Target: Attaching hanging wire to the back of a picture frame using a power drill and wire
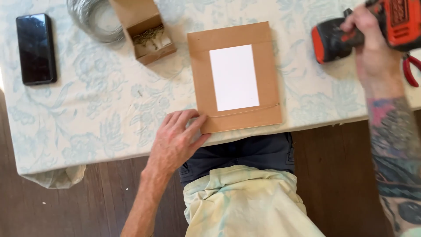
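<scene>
A brown picture frame back (263, 74) with a white rectangle in its middle lies flat near the table's front edge. A thin wire runs across its lower part. My left hand (177, 138) rests open on the tablecloth, its fingertips touching the frame's lower left corner. My right hand (372, 48) grips the handle of an orange and black cordless drill (372, 28) at the upper right, above the table and to the right of the frame.
A black phone (36, 48) lies at the far left. A coil of wire (94, 19) and an open cardboard box of screws (149, 37) sit at the back. Red-handled pliers (411, 70) lie under the drill. The table's front edge (109, 153) drops to dark wood floor.
</scene>
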